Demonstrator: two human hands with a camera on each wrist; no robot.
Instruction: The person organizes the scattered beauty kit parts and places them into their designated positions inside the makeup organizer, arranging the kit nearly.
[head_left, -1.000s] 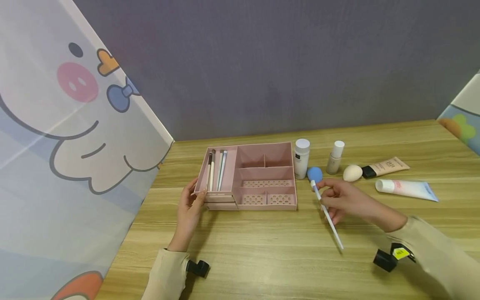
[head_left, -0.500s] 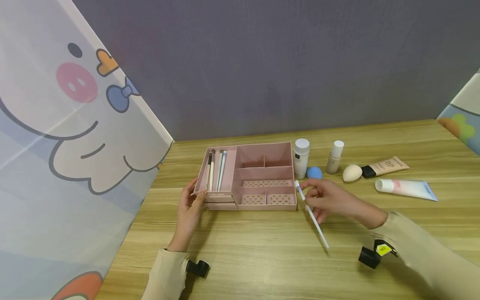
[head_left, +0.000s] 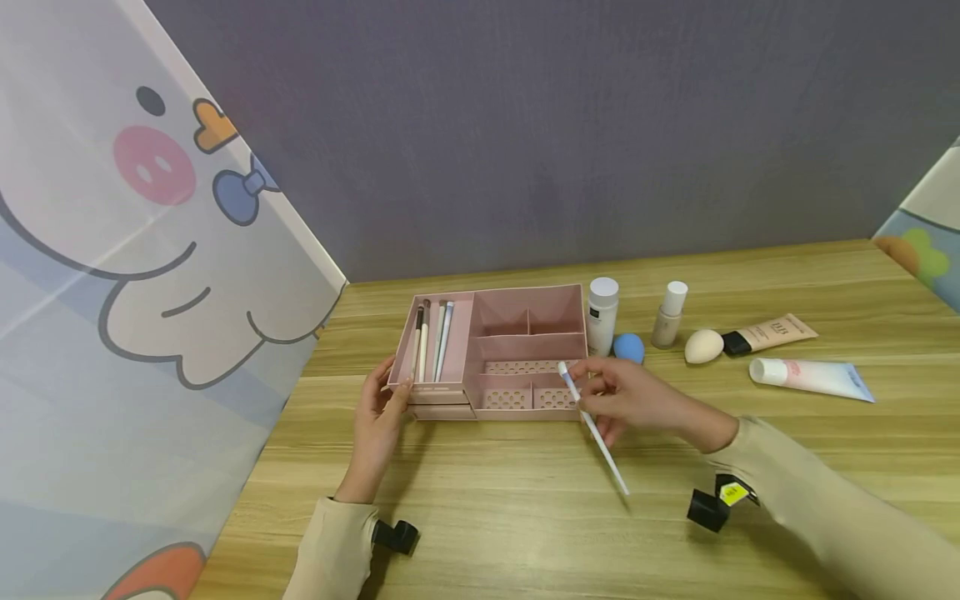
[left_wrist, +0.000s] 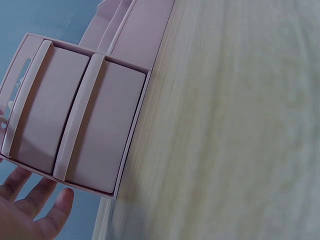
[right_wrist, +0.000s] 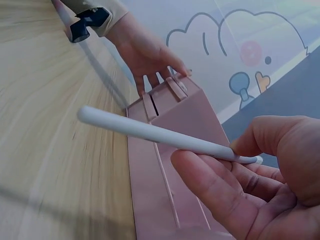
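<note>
On the wooden table (head_left: 525, 508), the right hand (head_left: 630, 398) pinches a white brush (head_left: 592, 427), its handle slanting toward the person, tip just over the pink organizer (head_left: 528, 333)'s right edge; the left hand (head_left: 378, 417) rests flat-fingered against its left front corner.

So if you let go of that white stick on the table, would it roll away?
Probably a little. The white stick looks round, smooth and thin, so it could roll on the flat table. It stays straight though the right hand pinches only one end, so it seems stiff and likely light.
</note>
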